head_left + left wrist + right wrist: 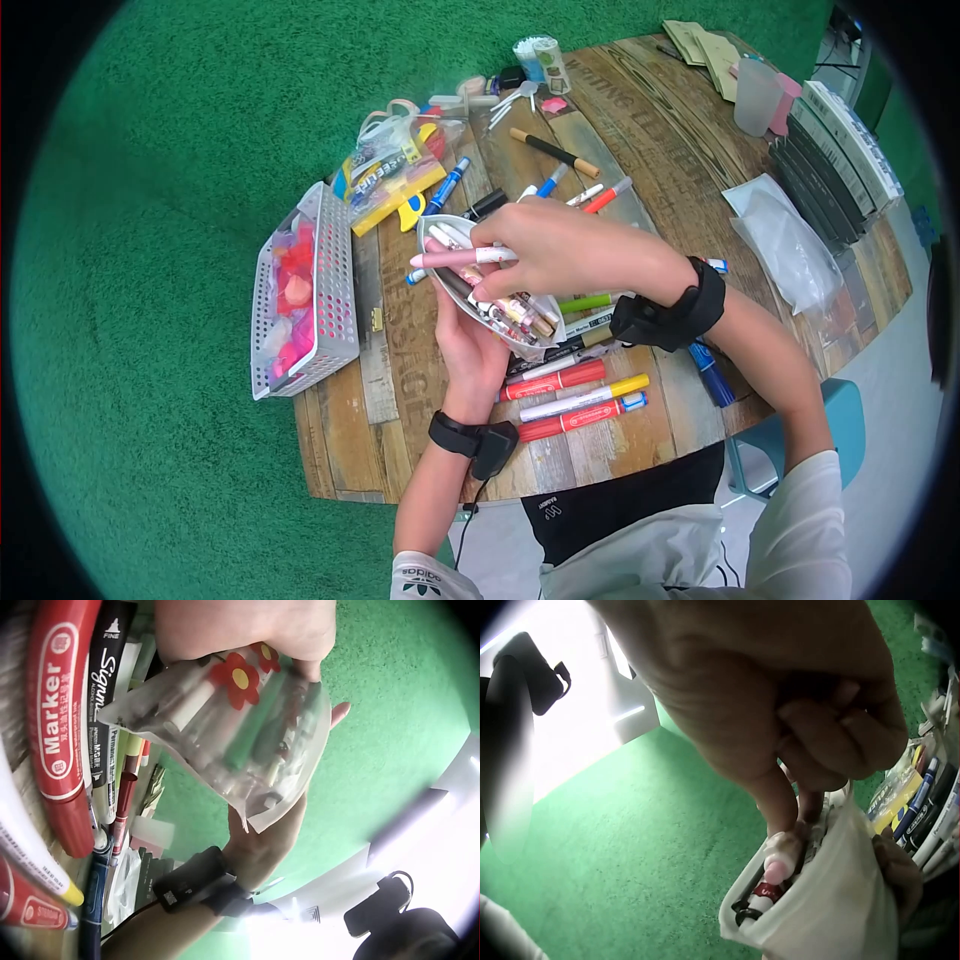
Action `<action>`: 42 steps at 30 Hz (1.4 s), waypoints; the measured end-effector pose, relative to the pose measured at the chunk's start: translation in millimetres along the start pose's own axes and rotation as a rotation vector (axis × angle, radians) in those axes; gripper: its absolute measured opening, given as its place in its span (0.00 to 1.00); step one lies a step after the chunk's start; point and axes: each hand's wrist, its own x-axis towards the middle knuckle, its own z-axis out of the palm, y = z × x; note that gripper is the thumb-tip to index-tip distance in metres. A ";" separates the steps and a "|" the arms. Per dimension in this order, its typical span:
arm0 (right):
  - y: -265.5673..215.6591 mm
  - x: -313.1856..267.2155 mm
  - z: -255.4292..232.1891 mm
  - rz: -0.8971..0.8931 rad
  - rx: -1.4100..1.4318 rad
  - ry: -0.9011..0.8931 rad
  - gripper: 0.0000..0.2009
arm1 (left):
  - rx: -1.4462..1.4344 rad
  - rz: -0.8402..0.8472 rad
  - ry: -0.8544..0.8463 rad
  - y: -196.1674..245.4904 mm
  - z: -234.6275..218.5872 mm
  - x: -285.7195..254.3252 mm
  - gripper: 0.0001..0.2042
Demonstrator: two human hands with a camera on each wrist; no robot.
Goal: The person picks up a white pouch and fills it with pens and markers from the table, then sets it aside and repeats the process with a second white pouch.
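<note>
While the left hand (472, 352) grasps a translucent pouch (214, 735) near the centre of the head view, the right hand (570, 245) pinches a pink marker (447, 259) between thumb and fingers over the open mouth. The pouch is packed with pens, and red flowers with yellow centres are printed on its side, visible in the left wrist view. The marker lies roughly level across the pouch's opening in the head view, its pink end pointing left.

Loose markers surround the pouch on the wooden table (655, 110). Below centre lie a white marker with a yellow cap (583, 399) and red markers — one above it, one below. A blue marker (711, 374) lies right of these; a black marker with tan ends (555, 152) lies above the pouch.

At centre left stands a white perforated basket (338, 300) holding pink and orange items. A clear bag of yellow-and-blue packaging (385, 180) lies just beyond its upper right corner. Toward the right edge — a clear plastic bag (790, 245), with a row of dark and white items (838, 160) beside it and a translucent cup (756, 98) above.
</note>
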 end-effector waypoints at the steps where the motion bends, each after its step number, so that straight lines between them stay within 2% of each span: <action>1: 0.8 -0.2 0.8 0.001 0.001 0.000 0.17 | 0.024 0.014 0.026 -0.5 1.8 -0.4 0.25; 7: -5.9 -1.3 -3.5 -0.052 -0.015 0.097 0.18 | -0.086 -0.076 0.041 0.5 -14.5 -0.1 0.25; 9: -15.2 -2.7 -10.8 0.049 0.091 0.149 0.24 | -0.070 -0.058 0.058 2.1 -7.9 -0.7 0.26; 10: -18.5 -3.4 -13.2 0.045 0.091 0.141 0.24 | -0.051 -0.049 0.069 3.0 -4.6 -0.1 0.27; 13: -27.2 -6.2 -18.4 0.204 0.289 0.083 0.19 | -0.155 -0.066 0.010 4.2 -9.9 3.7 0.25; 17: -30.1 -7.6 -13.1 0.167 0.291 0.087 0.17 | -0.214 -0.077 0.055 6.7 -3.9 3.1 0.24; 18: -17.7 -4.1 -4.3 0.054 0.234 0.142 0.16 | -0.214 -0.076 0.055 5.2 -11.0 4.9 0.24; 19: -11.8 -1.5 0.9 -0.059 0.176 0.196 0.15 | -0.376 -0.111 -0.136 2.6 -22.8 8.0 0.26; 20: -8.7 -1.3 3.3 -0.060 0.176 0.197 0.15 | -0.536 -0.145 -0.329 0.6 -31.0 9.9 0.28; 22: -8.9 -1.4 5.6 -0.113 -0.014 0.263 0.13 | -0.549 -0.152 -0.345 1.3 -29.6 10.0 0.28; 23: -10.7 -2.5 4.4 -0.114 -0.014 0.263 0.13 | -0.563 -0.159 -0.359 1.5 -29.1 10.1 0.29; 26: -15.8 -3.9 1.6 -0.118 -0.056 0.172 0.15 | -0.591 -0.163 -0.416 0.6 -29.8 11.3 0.29; 27: -14.0 -2.8 3.8 -0.157 -0.044 0.215 0.16 | -0.591 -0.161 -0.416 2.0 -22.1 9.2 0.29; 29: -14.0 -2.6 4.5 -0.195 -0.032 0.256 0.18 | -0.059 -0.061 0.021 6.8 0.5 2.9 0.30; 32: -15.6 -4.2 1.5 -0.155 -0.014 0.243 0.18 | -0.120 -0.056 -0.072 7.0 1.9 3.4 0.30; 36: -12.4 -2.3 -2.1 -0.232 -0.045 0.245 0.13 | -0.177 -0.068 -0.046 5.1 -7.5 4.6 0.30; 38: -12.2 -2.5 -5.1 -0.263 -0.050 0.249 0.10 | -0.264 -0.075 -0.103 4.0 -12.4 5.7 0.29; 40: -13.6 -4.4 -9.2 -0.194 -0.196 0.133 0.10 | -0.256 -0.077 -0.061 1.9 -20.2 7.4 0.28; 42: -12.5 -4.2 -6.6 -0.191 -0.201 0.134 0.10 | -0.248 -0.080 -0.019 1.3 -21.1 8.1 0.28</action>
